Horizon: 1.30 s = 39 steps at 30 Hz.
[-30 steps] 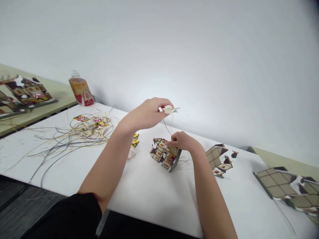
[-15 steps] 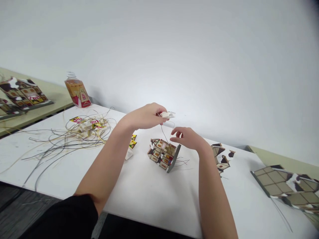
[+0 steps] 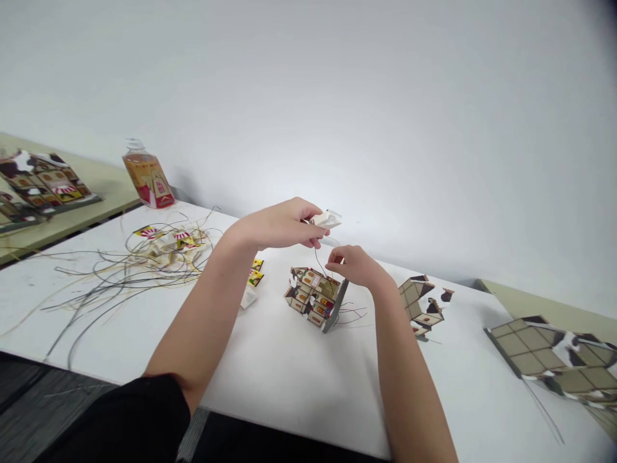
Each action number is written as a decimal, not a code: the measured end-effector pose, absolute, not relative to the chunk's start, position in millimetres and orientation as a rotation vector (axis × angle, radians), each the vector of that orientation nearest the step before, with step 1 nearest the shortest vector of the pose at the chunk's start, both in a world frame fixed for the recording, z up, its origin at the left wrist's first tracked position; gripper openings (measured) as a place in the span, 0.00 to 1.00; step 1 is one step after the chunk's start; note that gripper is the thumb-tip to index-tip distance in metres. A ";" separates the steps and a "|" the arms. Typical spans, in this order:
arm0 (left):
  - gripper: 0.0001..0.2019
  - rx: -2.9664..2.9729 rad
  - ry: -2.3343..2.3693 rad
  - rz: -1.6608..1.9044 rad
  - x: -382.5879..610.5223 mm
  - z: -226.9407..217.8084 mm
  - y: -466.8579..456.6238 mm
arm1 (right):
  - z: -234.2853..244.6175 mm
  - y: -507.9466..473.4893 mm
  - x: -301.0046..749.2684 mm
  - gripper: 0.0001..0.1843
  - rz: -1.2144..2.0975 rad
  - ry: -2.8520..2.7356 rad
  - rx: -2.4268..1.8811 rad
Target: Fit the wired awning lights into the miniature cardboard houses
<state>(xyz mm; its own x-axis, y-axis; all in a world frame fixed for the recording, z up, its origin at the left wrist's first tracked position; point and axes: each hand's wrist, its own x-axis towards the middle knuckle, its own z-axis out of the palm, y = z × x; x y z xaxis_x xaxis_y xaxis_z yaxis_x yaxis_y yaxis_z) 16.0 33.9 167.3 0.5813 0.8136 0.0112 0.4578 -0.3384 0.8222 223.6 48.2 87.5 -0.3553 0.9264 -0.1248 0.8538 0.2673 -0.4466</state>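
Note:
My left hand (image 3: pixel 284 224) is raised above the white table (image 3: pixel 270 360) and pinches a small white card piece (image 3: pixel 328 219) with a thin dark wire (image 3: pixel 319 257) hanging from it. Just below and to the right, my right hand (image 3: pixel 354 265) has its fingertips pinched on that wire. Under both hands a small printed cardboard house model (image 3: pixel 313 297) rests on the table, tilted, with loose wires trailing from its right side.
A tangle of dark and straw-coloured wires (image 3: pixel 120 270) with small printed pieces lies at the left. A bottle of orange drink (image 3: pixel 147 175) stands behind it. More cardboard house parts sit at the right (image 3: pixel 421 302), far right (image 3: pixel 554 354) and far left (image 3: pixel 38 183).
My right hand lifted off the house model, opened, then closed its fingertips on the wire just below the left hand. The left hand stayed raised with the white piece.

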 end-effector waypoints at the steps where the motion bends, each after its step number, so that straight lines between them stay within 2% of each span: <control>1: 0.11 1.998 1.020 0.543 15.8 167.4 34.0 | 86.7 48.6 222.9 0.06 0.722 -2.390 -1.670; 5: 0.11 2.099 1.082 0.508 14.9 165.4 36.3 | 83.4 49.1 221.6 0.05 0.872 -2.448 -1.718; 10: 0.12 2.184 1.172 0.416 15.5 162.0 40.1 | 83.5 47.5 222.4 0.04 0.857 -2.434 -1.724; 15: 0.11 2.143 1.081 0.412 18.0 160.5 40.9 | 88.4 45.0 221.8 0.17 0.841 -2.349 -1.589; 26: 0.10 1.994 0.959 0.429 20.5 162.5 36.4 | 87.3 40.5 208.2 0.10 0.971 -2.399 -1.501; 31: 0.12 2.118 1.042 0.381 20.5 158.4 40.7 | 91.1 38.1 209.7 0.10 0.954 -2.502 -1.606; 39: 0.07 2.181 1.038 0.254 32.2 144.9 49.6 | 92.5 37.6 212.6 0.06 0.991 -2.556 -1.802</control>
<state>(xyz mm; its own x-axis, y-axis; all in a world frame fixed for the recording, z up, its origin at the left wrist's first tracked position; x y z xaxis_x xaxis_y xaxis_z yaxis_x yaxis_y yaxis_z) 32.2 49.6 144.9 0.6601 0.7424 -0.1143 0.6054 -0.4358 0.6660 212.6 37.6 92.5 -0.3899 0.8101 -0.4379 0.8936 0.2180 -0.3923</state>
